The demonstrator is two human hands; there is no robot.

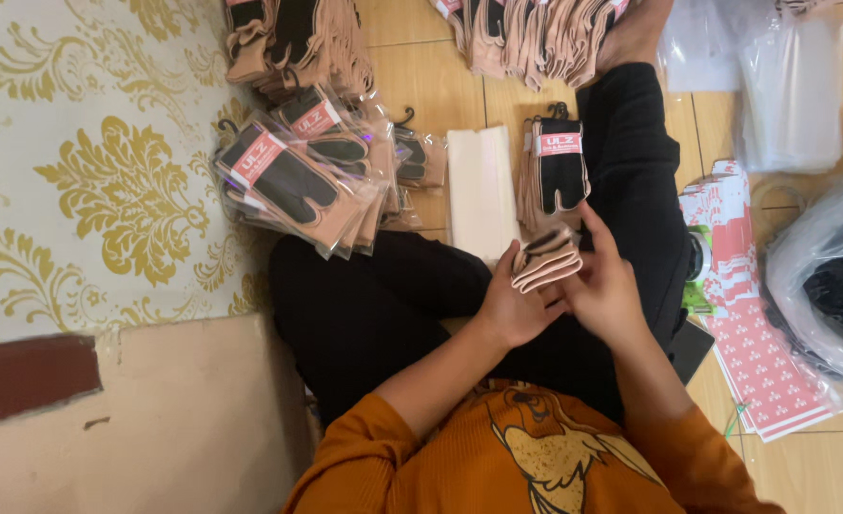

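Tan floor tiles (441,86) carry everything, with a cream wall patterned in gold (107,181) along the left side. The person sits cross-legged on the floor in black trousers (383,305) and an orange sweater (536,457).

Both hands meet over the lap around a folded pair of beige socks (545,259). The left hand (515,309) cups the bundle from below and the left, fingers curled round its near end. The right hand (604,286) closes on it from the right, thumb and forefinger pinching the upper edge. The bundle lies between the two palms with its long axis running left to right and tilted up slightly at the right; both hands touch it, so neither is nearer.

Just beyond the hands, toward the top edge of the floor, a carded pair of black-and-beige socks (559,167) with a hook and a red label leans against the right leg. Beside it on the left lies a white stack of flat sleeves (481,190). Farther left, a heap of bagged sock packs (293,181) fans out by the wall, and more loose socks (526,33) pile along the top edge. Near the right edge lie red printed cards (764,352), a clear plastic bag of dark items (835,286) and clear empty bags (788,90).
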